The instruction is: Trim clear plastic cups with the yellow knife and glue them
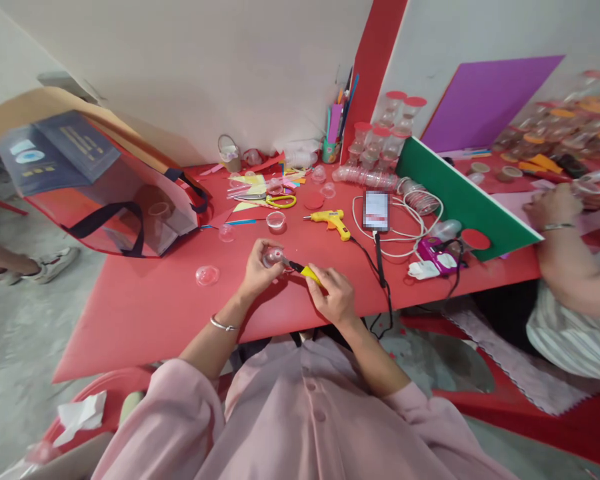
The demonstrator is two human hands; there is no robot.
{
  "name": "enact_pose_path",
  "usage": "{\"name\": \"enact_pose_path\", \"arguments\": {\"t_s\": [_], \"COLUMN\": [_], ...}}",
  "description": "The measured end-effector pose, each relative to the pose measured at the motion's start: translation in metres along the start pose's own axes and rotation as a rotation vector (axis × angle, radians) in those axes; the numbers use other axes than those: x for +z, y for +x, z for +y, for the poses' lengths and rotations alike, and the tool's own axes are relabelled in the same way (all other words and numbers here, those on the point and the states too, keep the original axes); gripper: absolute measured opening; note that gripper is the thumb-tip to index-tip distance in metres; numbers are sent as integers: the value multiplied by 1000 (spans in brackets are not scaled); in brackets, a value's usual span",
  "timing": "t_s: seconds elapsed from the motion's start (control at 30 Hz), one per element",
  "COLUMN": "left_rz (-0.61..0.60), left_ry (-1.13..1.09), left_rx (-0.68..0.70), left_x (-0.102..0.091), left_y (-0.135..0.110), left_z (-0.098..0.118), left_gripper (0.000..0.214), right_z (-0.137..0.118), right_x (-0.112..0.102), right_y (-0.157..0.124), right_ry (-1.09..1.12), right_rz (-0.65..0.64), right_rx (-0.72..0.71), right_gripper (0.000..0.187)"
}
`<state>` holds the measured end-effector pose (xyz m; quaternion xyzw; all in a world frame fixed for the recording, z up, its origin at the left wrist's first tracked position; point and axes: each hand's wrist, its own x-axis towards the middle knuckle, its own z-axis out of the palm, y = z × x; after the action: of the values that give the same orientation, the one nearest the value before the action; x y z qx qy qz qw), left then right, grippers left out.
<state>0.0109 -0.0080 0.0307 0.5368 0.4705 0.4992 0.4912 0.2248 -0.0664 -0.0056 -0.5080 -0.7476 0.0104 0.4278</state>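
My left hand (261,270) pinches a small clear plastic dome (273,257) that has a hole in its top, above the red table. In my right hand (334,293) is a yellow-and-black utility knife (303,269), its tip pointing left and at the dome's side. Fingers partly cover the dome, so I cannot tell whether the tip cuts into it. A yellow glue gun (334,223) lies beyond my right hand. Around my left hand are a clear domed lid (207,275), another dome (227,232) and a small clear cup (276,221).
Yellow-handled scissors (275,200) lie on paper scraps. A phone (377,211) sits among white cables (405,253) by a purple power strip (437,257). A green board (460,200) divides the table; a co-worker's arm (575,240) is beyond it. A large bag (165,230) stands left.
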Motion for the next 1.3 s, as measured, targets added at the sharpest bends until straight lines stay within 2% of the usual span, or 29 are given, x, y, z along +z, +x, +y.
{"name": "enact_pose_path", "arguments": {"t_s": [0.27,0.47,0.67,0.8,1.0,1.3], "left_rz": [72,-16,-62,-66,-8,31], "left_ry": [104,51,18,83,51,-51], "left_rx": [202,160,198,226,191,37], "left_x": [-6,-9,-14,-17,-9,-4], "left_y": [5,6,8,6,5,6], "left_z": [-16,-20,-25,-23,-15,-20], "left_gripper": [39,42,37,49,59,68], "right_z": [4,4,3,4,3,3], "right_x": [3,3,3,4,3,-2], "right_y": [-3,-1,-3,-4,-4,-1], "right_ry": [-31,-30,-37,-28,6,6], "right_rz": [23,38,52,57,47,50], "right_rx": [-16,-23,-49,-55,-41,-76], "right_gripper": [38,37,38,39,39,45]}}
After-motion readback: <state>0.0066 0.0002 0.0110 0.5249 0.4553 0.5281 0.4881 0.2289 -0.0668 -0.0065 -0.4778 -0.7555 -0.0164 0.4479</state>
